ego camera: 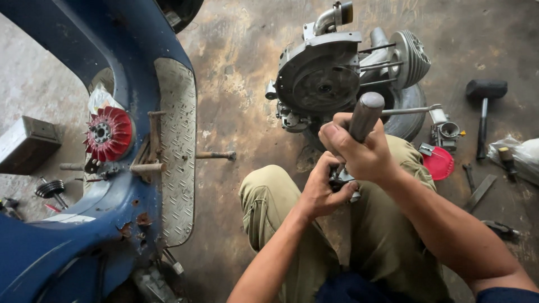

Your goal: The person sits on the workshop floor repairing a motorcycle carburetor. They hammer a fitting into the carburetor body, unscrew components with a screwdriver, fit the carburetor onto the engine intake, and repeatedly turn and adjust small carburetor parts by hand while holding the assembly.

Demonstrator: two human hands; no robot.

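The right hand (362, 151) is clenching a grey bar (366, 115) upright while the left hand (321, 193) is gripping a small metal part (343, 180) over the knees, near the stripped engine (337, 78) lying on the floor, apparently mid-job.

Both hands close together above the lap.
Right hand (362, 151): fist closed, thumb uppermost, forearm angled inward. Left hand (323, 188): fingers curled just beneath it, wrist extended.

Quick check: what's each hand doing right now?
Left hand: closed around a small metal part held over the lap.
Right hand: closed on a grey metal handle, upright.
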